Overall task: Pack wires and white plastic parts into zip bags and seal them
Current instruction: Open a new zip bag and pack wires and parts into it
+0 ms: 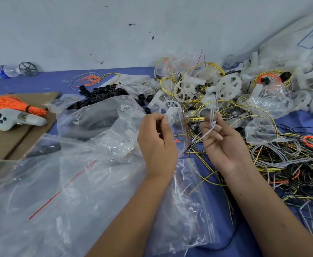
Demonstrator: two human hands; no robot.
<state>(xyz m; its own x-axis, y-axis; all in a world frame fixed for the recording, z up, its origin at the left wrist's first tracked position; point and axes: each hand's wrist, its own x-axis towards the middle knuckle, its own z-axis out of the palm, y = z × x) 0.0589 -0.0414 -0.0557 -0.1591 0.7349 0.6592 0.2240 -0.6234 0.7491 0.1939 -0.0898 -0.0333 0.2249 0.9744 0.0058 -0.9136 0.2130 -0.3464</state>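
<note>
Currently mid-load: left hand point(157, 138) pinches the mouth of a small zip bag point(179, 130) at frame centre, right hand point(218, 140) has fingers curled round a looped grey wire point(212, 125) just beside it. Next, I'd guess: spread the opening, feed the wire in. White plastic parts point(185, 89) sit piled upper right.

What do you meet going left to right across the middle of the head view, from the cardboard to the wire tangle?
White handheld controller → orange wire bundle → bag of black parts → left hand pinching a zip bag → right hand holding a white wire → wire tangle.
</note>
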